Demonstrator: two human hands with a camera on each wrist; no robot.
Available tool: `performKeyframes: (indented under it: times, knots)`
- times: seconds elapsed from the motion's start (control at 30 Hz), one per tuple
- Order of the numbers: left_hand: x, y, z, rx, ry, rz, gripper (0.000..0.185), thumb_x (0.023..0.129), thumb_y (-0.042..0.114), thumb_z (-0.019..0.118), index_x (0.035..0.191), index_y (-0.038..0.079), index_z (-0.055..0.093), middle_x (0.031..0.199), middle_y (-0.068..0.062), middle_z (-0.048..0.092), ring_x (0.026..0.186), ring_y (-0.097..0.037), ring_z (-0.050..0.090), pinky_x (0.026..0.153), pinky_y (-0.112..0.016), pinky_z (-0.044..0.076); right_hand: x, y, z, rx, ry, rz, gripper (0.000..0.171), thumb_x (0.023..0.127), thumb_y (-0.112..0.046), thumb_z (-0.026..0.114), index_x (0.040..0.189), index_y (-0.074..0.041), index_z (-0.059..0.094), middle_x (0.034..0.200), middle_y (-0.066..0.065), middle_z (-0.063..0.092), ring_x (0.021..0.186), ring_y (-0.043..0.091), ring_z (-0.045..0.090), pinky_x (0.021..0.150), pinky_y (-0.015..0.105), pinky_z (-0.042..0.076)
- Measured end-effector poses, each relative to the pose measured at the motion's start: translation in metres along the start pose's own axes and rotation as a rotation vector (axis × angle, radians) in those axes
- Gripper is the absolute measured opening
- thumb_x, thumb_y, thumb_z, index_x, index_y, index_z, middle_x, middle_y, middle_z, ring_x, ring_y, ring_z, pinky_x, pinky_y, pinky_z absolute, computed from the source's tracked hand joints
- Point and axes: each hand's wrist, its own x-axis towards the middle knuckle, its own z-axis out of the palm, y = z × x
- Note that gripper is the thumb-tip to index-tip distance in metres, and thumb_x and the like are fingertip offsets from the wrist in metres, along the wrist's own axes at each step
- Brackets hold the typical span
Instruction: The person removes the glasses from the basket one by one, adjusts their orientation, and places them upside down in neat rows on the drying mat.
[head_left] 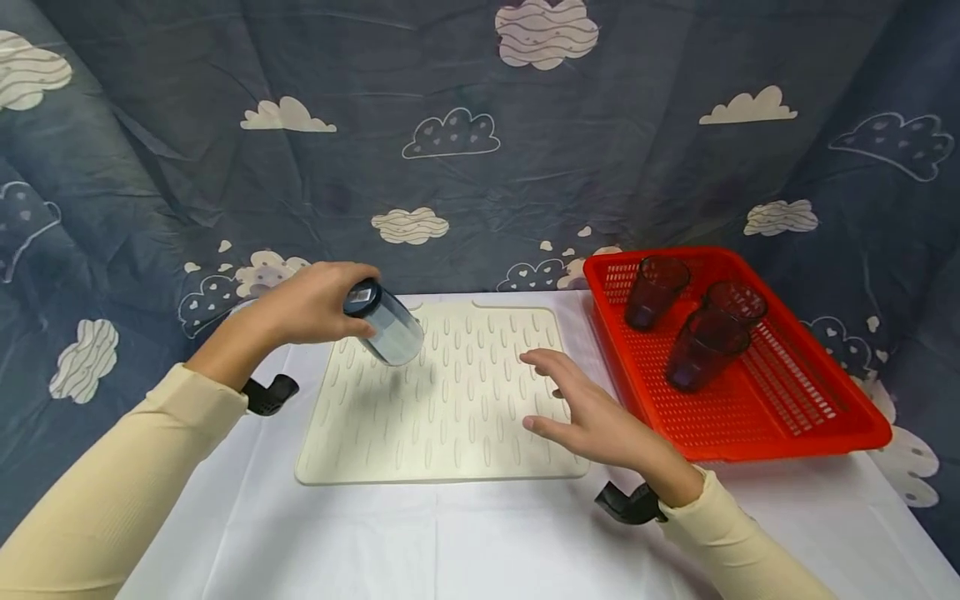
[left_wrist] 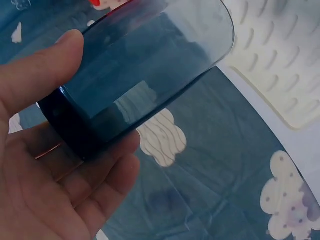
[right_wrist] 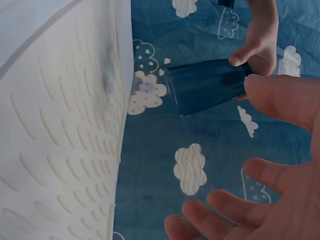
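Observation:
A blue-tinted drinking glass (head_left: 392, 330) is held by its base in my left hand (head_left: 318, 302), tilted with its mouth down and to the right above the cream ribbed mat (head_left: 457, 417). In the left wrist view the thumb and fingers grip the thick base of the glass (left_wrist: 150, 65). My right hand (head_left: 596, 417) hovers over the mat's right side with fingers spread and nothing in them. From the right wrist, the glass (right_wrist: 205, 87) appears beyond the right hand (right_wrist: 265, 200), apart from it.
To the right stands a red plastic basket (head_left: 817, 417) with perforated sides. Three dark-tinted glasses (head_left: 705, 346) are inside it, toward its back and left. A white cloth (head_left: 360, 542) covers the table, and a dark cloud-patterned curtain (head_left: 450, 75) hangs behind and at both sides.

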Motion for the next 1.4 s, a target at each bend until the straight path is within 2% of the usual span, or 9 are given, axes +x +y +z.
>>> performKeyframes:
  times: [0.17, 0.4, 0.53, 0.7, 0.97, 1.07, 1.2, 1.4]
  knots:
    - [0.006, -0.008, -0.006, 0.039, -0.020, -0.049, 0.058, 0.080, 0.020, 0.081, 0.129, 0.001, 0.058, 0.118, -0.016, 0.067, 0.100, -0.029, 0.065, 0.084, -0.044, 0.055, 0.002, 0.000, -0.002, -0.010, 0.006, 0.016, 0.074, 0.087, -0.025, 0.075, 0.149, -0.014, 0.036, 0.153, 0.008, 0.040, 0.133, 0.028, 0.049, 0.099, 0.047, 0.054]
    - [0.013, -0.022, -0.010, 0.090, -0.068, -0.146, 0.060, 0.082, 0.024, 0.080, 0.132, 0.002, 0.056, 0.123, -0.018, 0.065, 0.107, -0.033, 0.063, 0.090, -0.048, 0.052, 0.004, 0.002, 0.002, -0.025, -0.025, 0.009, 0.071, 0.087, -0.026, 0.074, 0.147, -0.012, 0.040, 0.153, 0.012, 0.039, 0.139, 0.033, 0.044, 0.104, 0.054, 0.049]
    - [0.018, -0.033, -0.007, 0.092, -0.089, -0.198, 0.065, 0.082, 0.025, 0.079, 0.136, -0.001, 0.052, 0.126, -0.021, 0.063, 0.111, -0.036, 0.062, 0.092, -0.050, 0.052, 0.003, 0.005, 0.005, -0.040, 0.004, 0.008, 0.067, 0.088, -0.025, 0.073, 0.146, -0.011, 0.042, 0.152, 0.013, 0.040, 0.139, 0.034, 0.043, 0.109, 0.058, 0.044]
    - [0.025, -0.048, 0.000, 0.117, -0.113, -0.260, 0.067, 0.083, 0.024, 0.079, 0.137, -0.003, 0.050, 0.127, -0.023, 0.062, 0.115, -0.037, 0.060, 0.095, -0.051, 0.051, 0.003, 0.010, 0.008, -0.036, 0.013, 0.039, 0.064, 0.089, -0.025, 0.072, 0.145, -0.012, 0.043, 0.153, 0.013, 0.040, 0.140, 0.035, 0.042, 0.109, 0.059, 0.043]
    - [0.028, -0.067, 0.015, 0.116, -0.100, -0.302, 0.065, 0.083, 0.023, 0.079, 0.135, -0.005, 0.051, 0.123, -0.025, 0.063, 0.110, -0.037, 0.061, 0.095, -0.051, 0.052, 0.003, 0.013, 0.013, -0.039, 0.001, 0.042, 0.063, 0.089, -0.025, 0.071, 0.144, -0.010, 0.044, 0.151, 0.015, 0.042, 0.138, 0.036, 0.044, 0.109, 0.059, 0.043]
    - [0.027, -0.070, 0.021, 0.105, -0.118, -0.328, 0.073, 0.085, 0.024, 0.077, 0.142, -0.005, 0.043, 0.133, -0.028, 0.058, 0.119, -0.040, 0.059, 0.099, -0.053, 0.050, 0.003, 0.012, 0.016, -0.042, -0.008, 0.044, 0.063, 0.089, -0.024, 0.072, 0.144, -0.009, 0.045, 0.150, 0.016, 0.043, 0.138, 0.036, 0.044, 0.111, 0.060, 0.041]
    - [0.028, -0.072, 0.029, 0.094, -0.133, -0.331, 0.078, 0.087, 0.024, 0.075, 0.146, -0.006, 0.034, 0.140, -0.030, 0.053, 0.126, -0.043, 0.055, 0.102, -0.054, 0.048, 0.004, 0.013, 0.018, -0.042, -0.020, 0.063, 0.063, 0.088, -0.025, 0.072, 0.144, -0.011, 0.046, 0.150, 0.016, 0.043, 0.138, 0.037, 0.044, 0.111, 0.060, 0.040]
    - [0.031, -0.075, 0.039, 0.084, -0.135, -0.323, 0.067, 0.087, 0.022, 0.075, 0.140, -0.001, 0.042, 0.131, -0.025, 0.059, 0.118, -0.038, 0.059, 0.097, -0.052, 0.051, 0.003, 0.014, 0.021, -0.033, -0.024, 0.069, 0.063, 0.089, -0.025, 0.072, 0.143, -0.010, 0.045, 0.150, 0.017, 0.042, 0.137, 0.037, 0.044, 0.111, 0.061, 0.040]
